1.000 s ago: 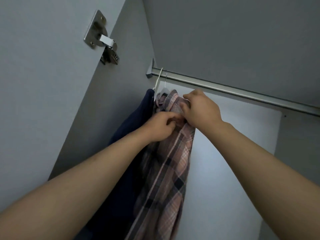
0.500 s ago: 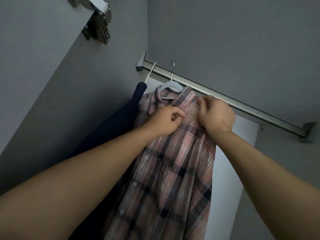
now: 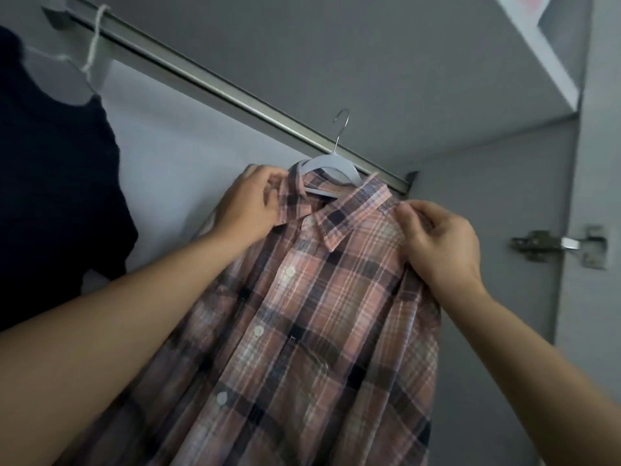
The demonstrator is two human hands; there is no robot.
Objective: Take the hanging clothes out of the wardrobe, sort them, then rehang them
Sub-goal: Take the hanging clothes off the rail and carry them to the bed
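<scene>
Arms come up from the bottom of the frame, one from the lower left and one from the lower right, and both are bare. Between them hangs the plaid shirt [image 3: 322, 331], pink with dark and white lines, filling the middle and lower part of the frame. White buttons run down its front. I see my left hand [image 3: 248, 206] at the shirt's shoulder, left of the collar. Its fingers are curled and its thumb and fingertips pinch the cloth by the collar edge. My right hand [image 3: 440, 243] is at the other shoulder, right of the collar. Its thumb and first finger pinch the cloth there, and the other fingers are bent in close together.

Just past my hands, the shirt sits on a white hanger [image 3: 331, 164] in the middle of the frame. The hanger's thin metal hook goes up in front of the metal rail [image 3: 215, 82]; I cannot tell if it is over the rail. The rail runs from the upper left down to the middle right.

At the left edge hangs a dark blue garment [image 3: 57, 183] on another white hanger [image 3: 60, 75], well apart from the shirt. At the right edge is a metal hinge [image 3: 557, 245] on the gray wardrobe wall [image 3: 497, 264].
</scene>
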